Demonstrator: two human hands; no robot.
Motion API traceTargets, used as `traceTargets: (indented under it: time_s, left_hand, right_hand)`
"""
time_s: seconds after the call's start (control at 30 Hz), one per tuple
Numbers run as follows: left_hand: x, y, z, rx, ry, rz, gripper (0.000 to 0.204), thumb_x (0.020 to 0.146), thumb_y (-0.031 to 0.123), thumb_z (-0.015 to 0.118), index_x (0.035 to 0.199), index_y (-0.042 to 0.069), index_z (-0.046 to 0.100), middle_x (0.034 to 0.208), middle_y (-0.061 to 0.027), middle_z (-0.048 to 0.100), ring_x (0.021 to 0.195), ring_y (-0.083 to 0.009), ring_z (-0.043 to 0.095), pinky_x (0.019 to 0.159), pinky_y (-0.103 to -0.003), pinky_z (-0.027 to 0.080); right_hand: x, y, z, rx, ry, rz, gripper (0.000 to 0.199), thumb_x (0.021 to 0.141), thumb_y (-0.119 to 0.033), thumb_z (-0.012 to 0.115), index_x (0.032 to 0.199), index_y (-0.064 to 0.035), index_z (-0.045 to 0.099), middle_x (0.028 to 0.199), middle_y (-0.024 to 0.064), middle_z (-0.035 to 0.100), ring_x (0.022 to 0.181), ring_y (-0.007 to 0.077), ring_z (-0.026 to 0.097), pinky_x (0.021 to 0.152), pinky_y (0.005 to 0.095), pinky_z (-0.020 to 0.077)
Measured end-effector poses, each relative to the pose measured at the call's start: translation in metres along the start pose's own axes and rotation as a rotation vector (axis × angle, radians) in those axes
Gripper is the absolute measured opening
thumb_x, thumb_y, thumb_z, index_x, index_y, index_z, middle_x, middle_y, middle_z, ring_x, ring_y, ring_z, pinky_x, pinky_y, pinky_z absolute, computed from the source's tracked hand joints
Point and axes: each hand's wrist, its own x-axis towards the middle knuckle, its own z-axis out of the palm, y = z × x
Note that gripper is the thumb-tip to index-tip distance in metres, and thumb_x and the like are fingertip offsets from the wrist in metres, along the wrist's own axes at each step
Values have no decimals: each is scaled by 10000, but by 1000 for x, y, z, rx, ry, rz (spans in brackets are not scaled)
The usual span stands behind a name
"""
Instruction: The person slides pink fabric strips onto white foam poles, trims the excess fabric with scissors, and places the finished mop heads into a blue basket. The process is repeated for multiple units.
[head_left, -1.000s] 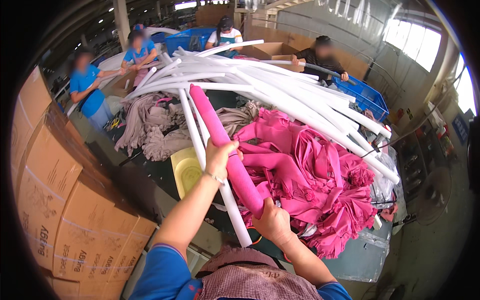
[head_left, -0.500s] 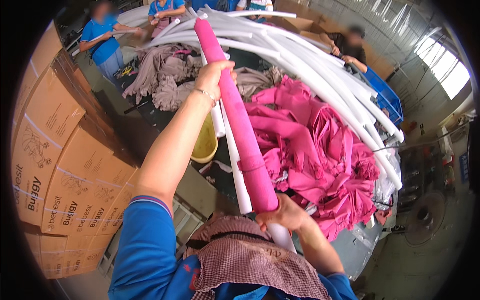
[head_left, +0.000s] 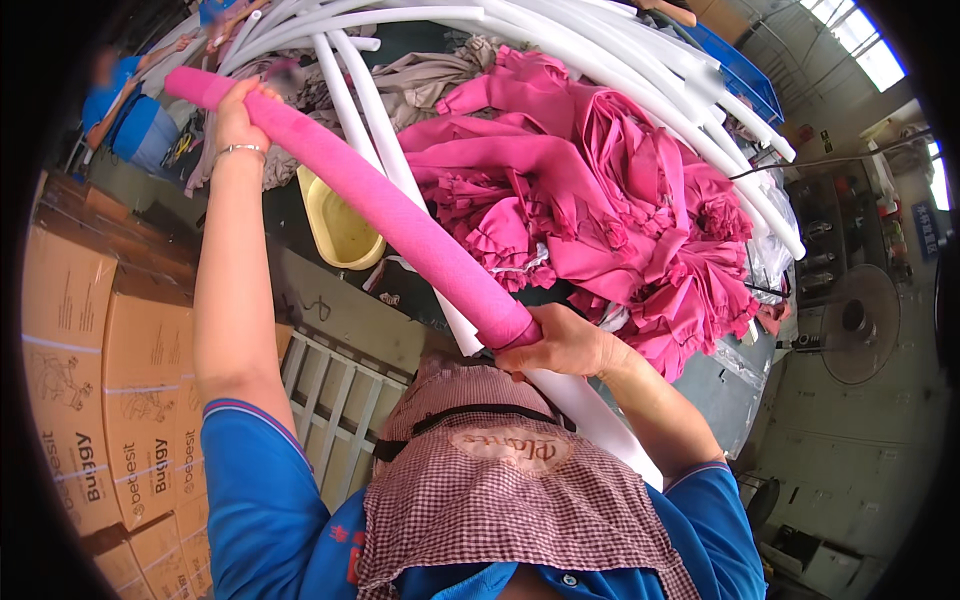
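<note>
open: between left forearm and pink tube | blocked beyond tube: fabric heap

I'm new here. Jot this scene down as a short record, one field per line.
Left hand: gripping the long pink sleeve near its far end
Right hand: gripping the sleeve's near end, a white tube showing below it
Pile beyond: crumpled pink cloth
Container: yellow basin, left of the pile
Also around: loose white tubes, cardboard boxes at left

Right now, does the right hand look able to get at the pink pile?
Probably yes, after letting go: the right hand has its grip on the pink tube, but the pink pile lies just ahead, with nothing seen blocking the way.
</note>
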Motion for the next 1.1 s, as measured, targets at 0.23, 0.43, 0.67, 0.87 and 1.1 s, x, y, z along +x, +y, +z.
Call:
traceTargets:
  time_s: [0.23, 0.43, 0.67, 0.87, 1.1]
  left_hand:
    - [6, 0, -49, 152, 111, -94, 140, 809, 70, 630, 787, 32, 497, 690, -76, 539, 631, -211, 545, 608, -347, 484]
    - [-36, -28, -47, 1146, 224, 436, 647, 714, 319, 782, 1171, -59, 522, 992, -164, 626, 886, -314, 611, 833, -434, 489]
    - [-266, -130, 158, 1361, -1388, 723, 830, 657, 120, 761, 1385, 52, 368, 1231, -154, 550, 1004, -290, 566, 815, -355, 486]
    - [-255, -189, 123, 1489, -1351, 305, 569, 692, 150, 717, 1193, 22, 480, 992, -171, 618, 859, -312, 629, 736, -374, 498]
    - [-241, -215, 97, 1045, -1273, -616, 527, 730, 190, 759, 1157, 2, 515, 888, -45, 619, 810, -114, 587, 736, -287, 485]
  right_hand:
    - [-47, -18, 7, -354, 69, 3, 368, 791, -224, 668, 1092, -19, 611, 770, 174, 645, 735, 228, 646, 681, 350, 495]
    - [-61, 10, -29, -581, 414, 15, 425, 743, -310, 718, 991, 11, 592, 717, 225, 610, 715, 344, 650, 626, 404, 500]
    - [-52, 3, -60, -1029, 582, -206, 397, 676, -353, 715, 868, -22, 610, 644, 170, 612, 649, 345, 638, 605, 434, 507]
    - [-79, 50, -25, -862, 1131, -747, 232, 624, 50, 691, 815, -30, 586, 780, 97, 547, 675, 262, 547, 582, 353, 466]
    - [-41, 269, -11, -914, 986, 293, 356, 695, -60, 609, 1040, 8, 553, 1021, 204, 571, 949, 367, 564, 802, 422, 496]
